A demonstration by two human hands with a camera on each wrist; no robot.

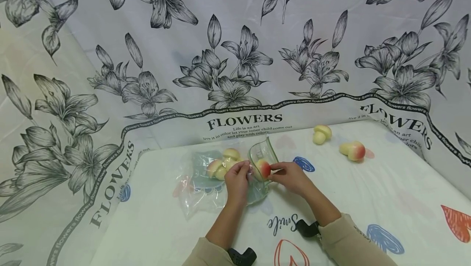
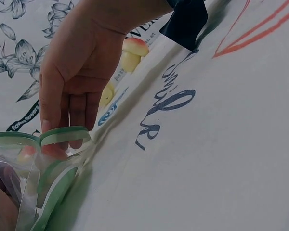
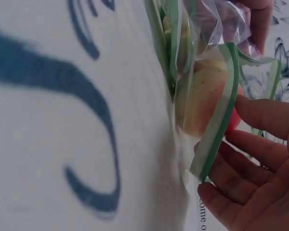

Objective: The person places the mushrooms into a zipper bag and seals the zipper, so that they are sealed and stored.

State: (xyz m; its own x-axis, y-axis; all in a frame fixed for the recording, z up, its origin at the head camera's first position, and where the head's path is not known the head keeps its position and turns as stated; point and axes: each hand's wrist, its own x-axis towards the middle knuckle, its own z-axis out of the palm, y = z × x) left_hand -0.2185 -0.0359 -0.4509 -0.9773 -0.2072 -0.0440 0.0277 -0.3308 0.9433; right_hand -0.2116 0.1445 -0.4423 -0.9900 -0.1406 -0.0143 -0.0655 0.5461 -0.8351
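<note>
A clear zip bag (image 1: 200, 202) with green edging lies on the cloth, its mouth spread toward the right. My left hand (image 1: 238, 178) pinches the bag's plastic film near the mouth. Inside, left of that hand, are several pale yellow toy mushrooms (image 1: 231, 154) with reddish caps. My right hand (image 1: 290, 177) is at the mouth, thumb and fingers about the red end of another toy mushroom (image 3: 202, 103), which sits within the green-edged opening. In the left wrist view the bag's green edge (image 2: 67, 134) crosses the right hand's fingertips.
Two more toy mushrooms lie toward the back right, one pale yellow mushroom (image 1: 322, 134) and one red-capped mushroom (image 1: 353, 151). A white printed cloth (image 1: 331, 192) covers the table. Behind it hangs a flower-print curtain (image 1: 228, 74). Dark wrist cameras (image 1: 308, 228) sit near both cuffs.
</note>
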